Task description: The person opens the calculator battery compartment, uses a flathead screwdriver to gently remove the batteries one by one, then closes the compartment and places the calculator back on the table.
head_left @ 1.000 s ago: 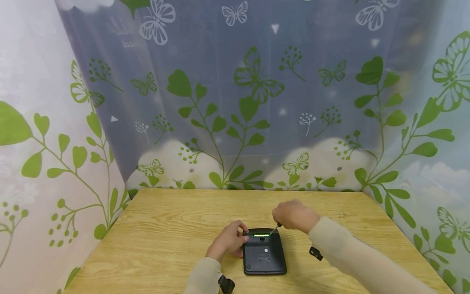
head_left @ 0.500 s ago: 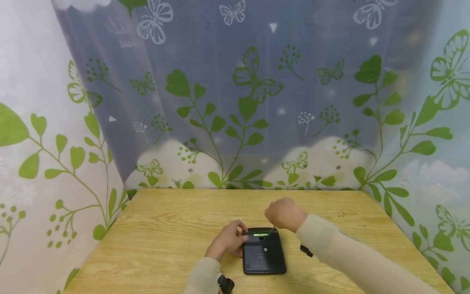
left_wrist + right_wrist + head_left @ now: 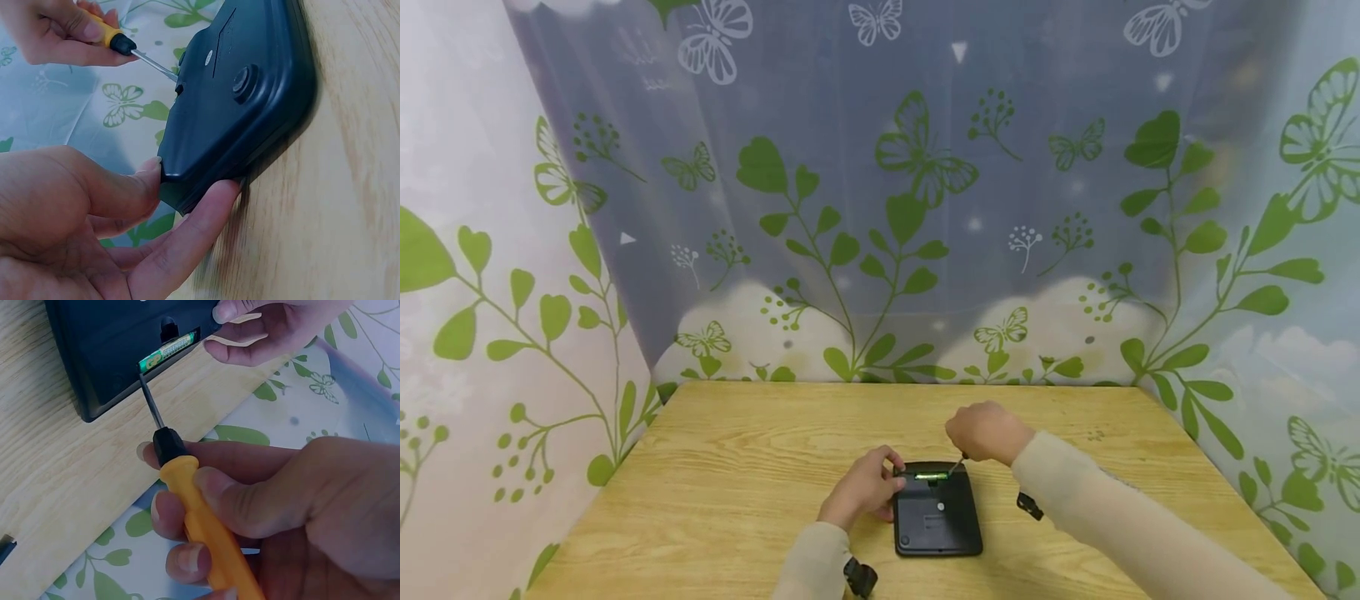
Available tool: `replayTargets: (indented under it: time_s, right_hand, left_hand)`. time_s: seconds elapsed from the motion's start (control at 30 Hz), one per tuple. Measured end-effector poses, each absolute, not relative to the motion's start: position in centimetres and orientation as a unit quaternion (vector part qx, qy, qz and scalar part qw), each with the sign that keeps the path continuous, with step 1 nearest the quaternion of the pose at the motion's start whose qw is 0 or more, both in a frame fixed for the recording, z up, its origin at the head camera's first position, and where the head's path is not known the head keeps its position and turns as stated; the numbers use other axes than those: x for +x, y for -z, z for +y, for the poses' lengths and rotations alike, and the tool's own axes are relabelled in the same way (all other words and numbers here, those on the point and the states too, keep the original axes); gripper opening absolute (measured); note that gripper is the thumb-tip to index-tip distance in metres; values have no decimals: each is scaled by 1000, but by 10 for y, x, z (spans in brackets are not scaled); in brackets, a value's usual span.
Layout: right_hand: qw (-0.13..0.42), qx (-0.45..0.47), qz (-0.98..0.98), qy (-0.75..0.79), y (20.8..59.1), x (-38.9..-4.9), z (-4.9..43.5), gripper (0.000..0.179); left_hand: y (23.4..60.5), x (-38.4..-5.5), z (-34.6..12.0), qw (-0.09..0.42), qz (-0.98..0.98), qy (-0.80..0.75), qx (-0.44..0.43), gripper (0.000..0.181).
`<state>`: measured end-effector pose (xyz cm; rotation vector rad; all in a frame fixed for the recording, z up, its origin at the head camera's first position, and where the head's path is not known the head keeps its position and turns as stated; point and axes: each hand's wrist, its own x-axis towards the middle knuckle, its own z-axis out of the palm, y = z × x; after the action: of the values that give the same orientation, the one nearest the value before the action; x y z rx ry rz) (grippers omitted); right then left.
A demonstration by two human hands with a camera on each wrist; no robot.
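Observation:
A flat black device, like a desk calculator lying face down (image 3: 937, 531), shows its underside with round feet and a narrow slot near the far edge. In that slot sits a green cylindrical battery (image 3: 167, 352). My left hand (image 3: 865, 490) pinches the far left corner of the calculator between thumb and fingers. My right hand (image 3: 988, 432) grips a screwdriver (image 3: 212, 537) with a yellow handle and black collar. The screwdriver's thin metal shaft slants down, its tip right at one end of the battery. In the left wrist view the raised rim hides the battery.
The calculator lies on a wood-grain table (image 3: 760, 467). Behind it hangs a curtain (image 3: 850, 250) printed with leaves and butterflies. A small dark piece (image 3: 6, 547) shows at the left edge of the right wrist view. Black straps are on both wrists.
My right hand has shifted a little left with the screwdriver, whose tip stays at the battery's end. My left hand and the calculator look unchanged.

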<state>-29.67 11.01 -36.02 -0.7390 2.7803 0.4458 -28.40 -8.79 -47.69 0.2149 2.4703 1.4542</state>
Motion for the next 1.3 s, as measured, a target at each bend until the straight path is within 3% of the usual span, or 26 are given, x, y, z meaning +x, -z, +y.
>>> replayTargets:
  time_s: [0.7, 1.3]
  right_hand:
    - [164, -275, 945, -68, 363, -306, 134, 22]
    - [210, -253, 944, -6, 371, -310, 149, 34]
  left_hand:
    - [478, -283, -88, 127, 851, -503, 84, 19]
    - [476, -283, -88, 130, 852, -500, 79, 18]
